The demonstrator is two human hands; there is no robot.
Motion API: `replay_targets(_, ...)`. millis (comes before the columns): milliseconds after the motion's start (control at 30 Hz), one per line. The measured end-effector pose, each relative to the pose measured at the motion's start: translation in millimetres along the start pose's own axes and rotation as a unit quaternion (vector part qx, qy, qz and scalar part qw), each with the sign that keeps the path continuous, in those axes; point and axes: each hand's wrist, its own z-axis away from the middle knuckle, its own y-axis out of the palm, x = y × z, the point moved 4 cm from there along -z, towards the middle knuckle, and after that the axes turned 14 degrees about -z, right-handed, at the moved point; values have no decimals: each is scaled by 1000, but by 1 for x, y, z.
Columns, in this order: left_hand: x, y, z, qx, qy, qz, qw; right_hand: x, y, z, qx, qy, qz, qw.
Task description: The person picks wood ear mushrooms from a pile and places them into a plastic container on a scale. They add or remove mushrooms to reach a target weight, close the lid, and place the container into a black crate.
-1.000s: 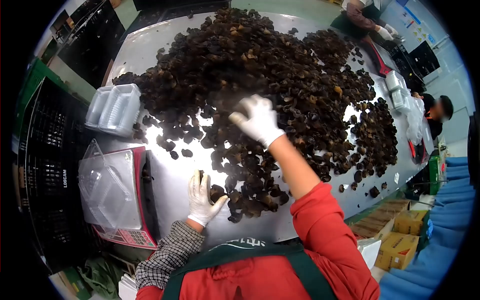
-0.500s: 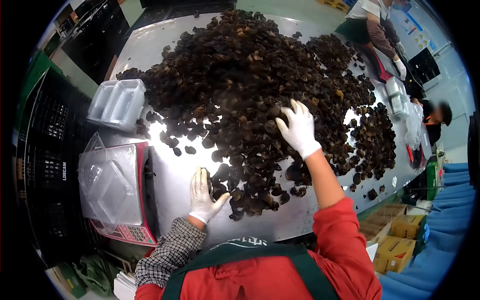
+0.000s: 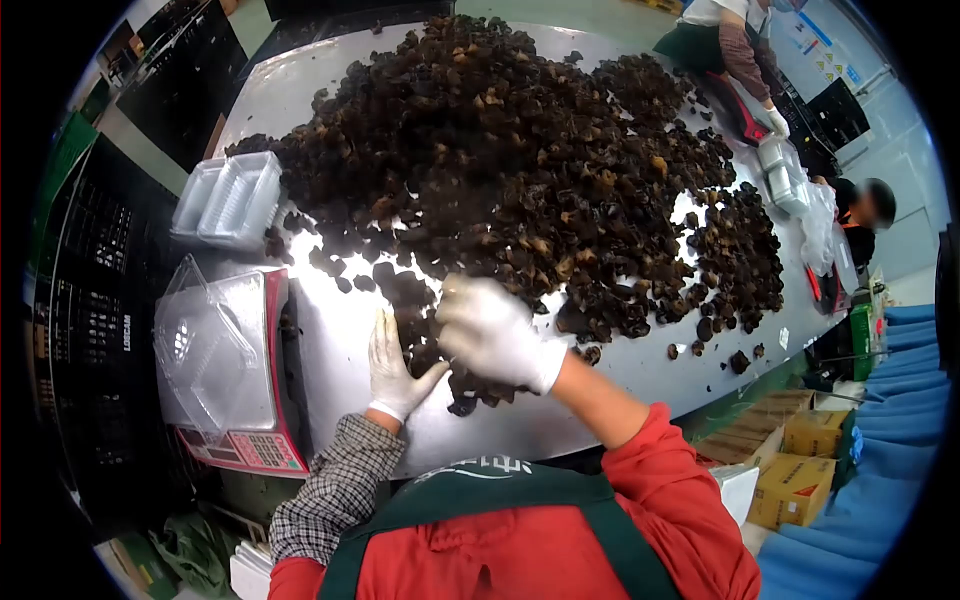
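Observation:
A large heap of dark brown wood ear mushrooms (image 3: 480, 150) covers much of the steel table. My left hand (image 3: 397, 375), in a white glove, rests at the near left edge of the heap, fingers stretched out and thumb spread, touching a few pieces. Just to its right, my right hand (image 3: 500, 335), also gloved, is over the near mushrooms. Motion smears its fingers, and whether it holds any pieces is hidden. A red-framed weighing scale (image 3: 225, 380) stands left of my left hand, with a clear plastic tray (image 3: 205, 350) lying on its pan.
Stacked clear trays (image 3: 228, 200) stand at the table's left, beyond the scale. Black crates (image 3: 95, 300) line the left side. Across the table, a person with a gloved hand (image 3: 777, 122) is beside more trays (image 3: 783, 178). Cardboard boxes (image 3: 795, 490) lie on the floor at right.
My right hand has come back from the middle of the heap toward me and left, beside my left hand. More mushrooms lie between the hands. My left hand stays nearly in place.

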Motion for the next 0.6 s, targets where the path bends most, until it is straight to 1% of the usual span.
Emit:
replay_targets(33,1,0,1,5,-6,0,1000,-16,-21,-10,-47,7,33,998)
replay_targets(67,-2,-4,0,-6,-2,15,1000,-40,-41,-21,-60,29,112,991)
replay_targets(100,-2,-5,-1,11,-17,17,1000,-60,-59,-23,-90,151,177,968)
replay_targets(133,-3,-8,-3,14,-18,15,1000,-104,-65,-11,-92,248,273,925)
replay_targets(167,-5,-10,-4,16,-19,13,1000,-133,-70,2,-56,340,295,891)
replay_targets(233,-4,-8,-2,8,-15,12,1000,-128,-51,16,40,392,301,868)
replay_targets(267,-3,-7,-1,4,-15,14,1000,-118,-29,25,33,344,287,893)
replay_targets(300,-5,-8,-1,1,-16,18,1000,-94,-15,24,71,334,224,913)
replay_targets(333,-6,-10,-1,1,-16,22,1000,-69,4,31,35,269,207,940)
replay_targets(367,-5,-11,-1,1,-15,26,1000,-45,22,34,61,219,179,957)
replay_targets(400,-1,-8,0,-15,-2,31,999,-16,37,40,75,188,178,963)
replay_targets(433,-2,-8,4,-22,20,41,999,2,53,50,40,126,172,976)
replay_targets(500,-2,-13,10,-33,64,57,996,21,61,69,32,94,90,991)
replay_targets(533,-3,-16,11,-59,85,49,993,30,56,73,43,89,59,993)
replay_targets(600,-3,-16,18,-54,64,54,995,44,34,77,52,67,9,996)
